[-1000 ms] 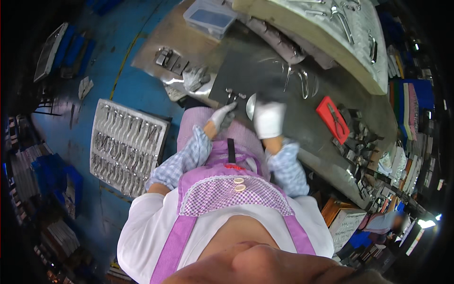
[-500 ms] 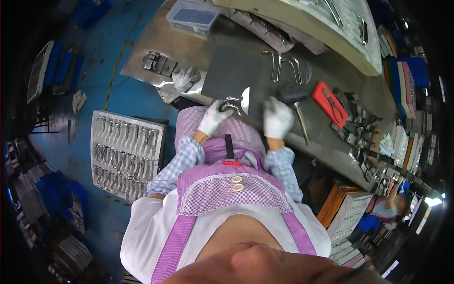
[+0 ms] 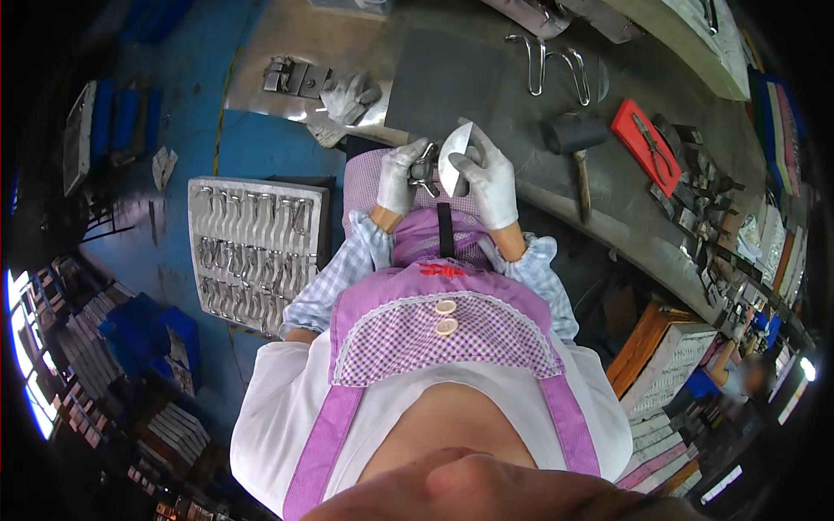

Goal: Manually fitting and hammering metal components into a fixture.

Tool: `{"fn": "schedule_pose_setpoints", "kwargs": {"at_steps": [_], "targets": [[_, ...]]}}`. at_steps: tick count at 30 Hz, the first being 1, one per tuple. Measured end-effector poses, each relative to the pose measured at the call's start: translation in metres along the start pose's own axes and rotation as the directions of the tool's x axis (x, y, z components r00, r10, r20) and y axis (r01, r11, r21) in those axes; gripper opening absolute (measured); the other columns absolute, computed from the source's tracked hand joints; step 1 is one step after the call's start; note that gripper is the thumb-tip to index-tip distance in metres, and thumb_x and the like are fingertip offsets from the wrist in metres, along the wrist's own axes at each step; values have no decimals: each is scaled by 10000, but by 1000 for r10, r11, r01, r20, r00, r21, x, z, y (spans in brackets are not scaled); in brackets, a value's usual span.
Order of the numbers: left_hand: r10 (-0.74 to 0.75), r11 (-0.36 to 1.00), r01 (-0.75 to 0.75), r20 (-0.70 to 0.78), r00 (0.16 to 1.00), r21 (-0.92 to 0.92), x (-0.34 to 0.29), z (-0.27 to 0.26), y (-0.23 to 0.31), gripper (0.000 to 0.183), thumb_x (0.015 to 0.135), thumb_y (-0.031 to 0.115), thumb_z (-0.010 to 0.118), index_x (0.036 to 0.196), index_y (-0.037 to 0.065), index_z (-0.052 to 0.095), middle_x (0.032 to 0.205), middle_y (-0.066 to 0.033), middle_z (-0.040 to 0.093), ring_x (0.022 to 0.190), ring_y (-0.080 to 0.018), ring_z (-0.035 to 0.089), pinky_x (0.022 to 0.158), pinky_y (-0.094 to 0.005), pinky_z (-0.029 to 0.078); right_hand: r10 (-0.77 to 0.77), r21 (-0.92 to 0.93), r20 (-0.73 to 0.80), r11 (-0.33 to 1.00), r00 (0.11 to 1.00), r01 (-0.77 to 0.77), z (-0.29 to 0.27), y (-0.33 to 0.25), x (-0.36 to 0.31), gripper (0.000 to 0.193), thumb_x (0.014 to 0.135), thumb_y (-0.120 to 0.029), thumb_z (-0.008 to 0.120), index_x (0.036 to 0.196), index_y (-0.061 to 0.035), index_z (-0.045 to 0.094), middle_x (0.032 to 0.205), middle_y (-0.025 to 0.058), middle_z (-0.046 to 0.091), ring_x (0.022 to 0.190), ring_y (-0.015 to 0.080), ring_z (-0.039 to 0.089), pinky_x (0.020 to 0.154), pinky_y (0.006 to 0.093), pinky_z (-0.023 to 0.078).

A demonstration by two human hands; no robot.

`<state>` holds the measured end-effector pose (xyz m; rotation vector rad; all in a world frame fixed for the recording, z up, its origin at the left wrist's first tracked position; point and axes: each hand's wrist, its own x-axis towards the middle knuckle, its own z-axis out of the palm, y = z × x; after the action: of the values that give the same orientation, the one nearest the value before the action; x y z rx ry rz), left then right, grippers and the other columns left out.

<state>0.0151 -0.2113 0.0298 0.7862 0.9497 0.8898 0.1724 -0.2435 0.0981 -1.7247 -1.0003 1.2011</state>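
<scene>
My left hand (image 3: 397, 181), in a white glove, is closed on a curved chrome handle (image 3: 424, 171) at the table's near edge. Fingers hide part of this piece. Close to its right, my gloved right hand (image 3: 493, 187) pinches a half-moon-shaped plate (image 3: 453, 160), pale and shiny, between thumb and fingers. The plate is held up beside the handle; whether they touch I cannot tell. Beyond both hands a dark square mat (image 3: 447, 82) lies on the metal table. Two bent chrome handles (image 3: 536, 69) rest farther right.
A black-headed mallet (image 3: 573, 132) and pliers (image 3: 651, 148) on a red tray (image 3: 632, 122) lie to the right. Left of the mat are a crumpled glove (image 3: 349, 97) and a metal block fixture (image 3: 297, 78). At my left stands a tray of chrome parts (image 3: 252, 230).
My right hand has come left from beside the mallet and taken hold of the half-moon plate. The left hand keeps the chrome handle, now turned differently. The whole view has shifted.
</scene>
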Motion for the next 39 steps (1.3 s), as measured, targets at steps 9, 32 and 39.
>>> {"fn": "schedule_pose_setpoints", "kwargs": {"at_steps": [9,32,39], "targets": [[286,945,-269,-68,956,184,-8,-1,-17,232,915,180,626,964,-23,726,750,-19,630,650,-56,531,557,-243,406,-109,-155,61,981,992,117,20,-25,-25,488,818,-147,652,1302,-114,590,679,132,650,634,262,693,610,364,547],[-3,994,96,-836,548,60,-113,-422,19,546,873,383,729,1173,-63,639,953,-148,691,762,-177,667,609,-291,568,-669,-943,269,-39,693,329,153,25,134,469,1018,-417,381,1374,-131,490,1425,36,502,1263,280,481,988,446,391],[496,242,579,-612,615,778,-143,-686,32,412,845,374,699,1178,134,693,1166,-124,693,1028,-291,672,915,-406,521,-682,-919,208,108,701,378,178,37,141,505,1019,-411,367,1381,-73,466,1439,65,492,1287,307,450,1053,476,323]]}}
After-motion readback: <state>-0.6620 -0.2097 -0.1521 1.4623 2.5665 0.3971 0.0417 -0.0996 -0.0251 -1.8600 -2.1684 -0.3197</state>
